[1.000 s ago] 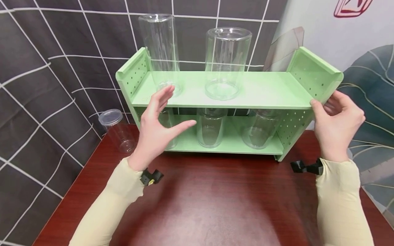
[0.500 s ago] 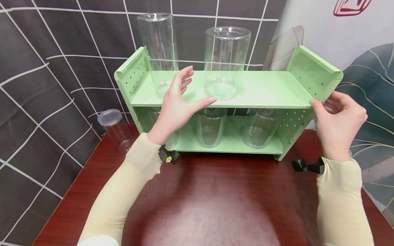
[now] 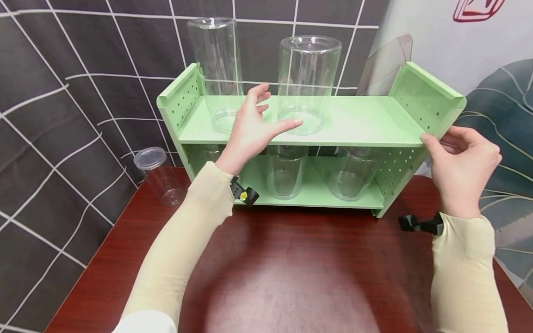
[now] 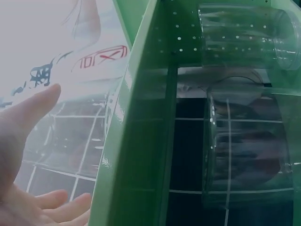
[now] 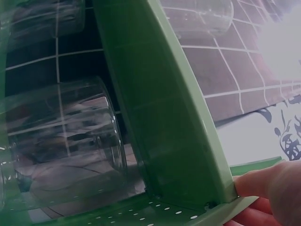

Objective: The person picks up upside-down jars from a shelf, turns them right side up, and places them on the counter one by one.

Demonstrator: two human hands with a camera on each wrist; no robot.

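A light green two-tier shelf (image 3: 366,120) bears clear plastic jars. On its top board stand a tall narrow jar (image 3: 214,60) and a wider jar (image 3: 310,74). My left hand (image 3: 254,127) hovers before the wider jar, fingers and thumb spread apart, gripping nothing; contact with the jar does not show. In the left wrist view the left hand (image 4: 16,146) sits beside the top board's front edge. My right hand (image 3: 464,166) holds the shelf's right side panel, thumb on the front edge and fingers behind; the right wrist view shows this right hand (image 5: 277,188) at that corner.
The lower tier holds a middle jar (image 3: 285,173), a right jar (image 3: 350,178) and a left jar (image 3: 211,155) partly hidden by my arm. A lidded jar (image 3: 160,180) stands left of the shelf on the red-brown table (image 3: 300,268). A dark gridded backdrop (image 3: 33,138) hangs close behind.
My left hand has moved right and up, from in front of the tall narrow jar to the wider one. The right hand keeps its hold on the side panel.
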